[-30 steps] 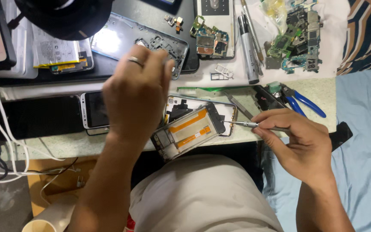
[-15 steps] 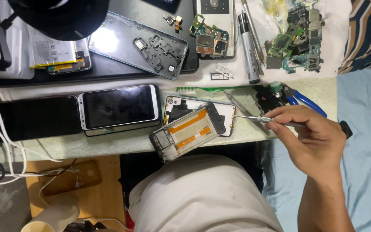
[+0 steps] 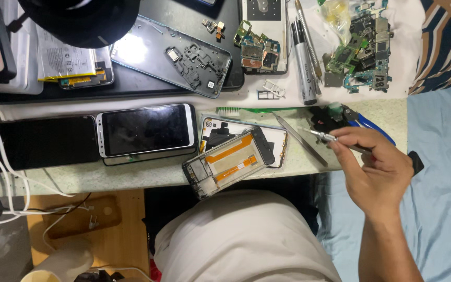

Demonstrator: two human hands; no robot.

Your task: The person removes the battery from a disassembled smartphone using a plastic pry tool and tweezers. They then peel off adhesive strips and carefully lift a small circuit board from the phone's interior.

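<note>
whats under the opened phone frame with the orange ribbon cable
The opened phone frame lies tilted on a white phone back panel, its lower end overhanging the table. The panel's middle is covered.

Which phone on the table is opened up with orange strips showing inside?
The opened phone at the table's front edge, tilted. The white-framed phone beside it shows only a dark screen.

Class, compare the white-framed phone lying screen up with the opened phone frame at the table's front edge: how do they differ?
The white-framed phone is closed, its dark screen up; the opened frame shows orange ribbon cable inside. The white-framed phone lies square to the table edge; the opened frame lies tilted, atop another phone part. No hand touches either.
</note>
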